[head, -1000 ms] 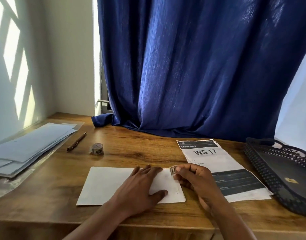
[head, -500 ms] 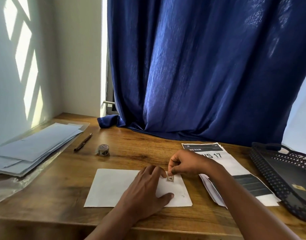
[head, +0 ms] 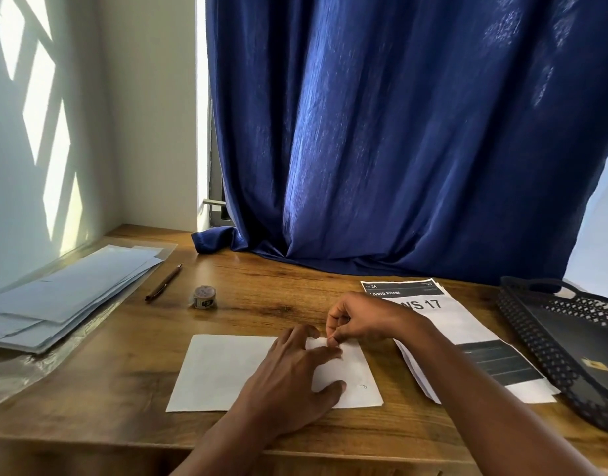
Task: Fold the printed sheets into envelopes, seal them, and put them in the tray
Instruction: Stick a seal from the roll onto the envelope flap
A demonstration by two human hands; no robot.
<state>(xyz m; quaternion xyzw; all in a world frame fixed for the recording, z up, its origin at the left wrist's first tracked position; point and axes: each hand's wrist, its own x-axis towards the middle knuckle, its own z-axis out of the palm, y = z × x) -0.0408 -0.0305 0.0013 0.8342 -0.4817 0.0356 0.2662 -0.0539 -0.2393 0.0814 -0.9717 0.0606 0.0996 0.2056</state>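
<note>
A white folded envelope [head: 223, 372] lies flat near the desk's front edge. My left hand [head: 295, 379] rests flat on its right half, fingers spread and straight. My right hand [head: 357, 322] hovers at the envelope's top edge, fingertips pinched together on a small piece of tape that is mostly hidden under them. A stack of printed sheets [head: 467, 324] marked "WS 17" lies to the right, partly under my right forearm. The black perforated tray [head: 522, 331] stands at the far right with a small yellow tag inside.
A small tape roll [head: 204, 297] and a brown pen [head: 163, 282] sit behind the envelope. A pile of pale blue envelopes [head: 65, 297] on clear plastic lies at the left. A blue curtain [head: 399, 149] hangs onto the desk's back edge.
My right hand moved left from the envelope's right end to its top edge, carrying the small tape piece down to the paper. My left hand stayed on the envelope.
</note>
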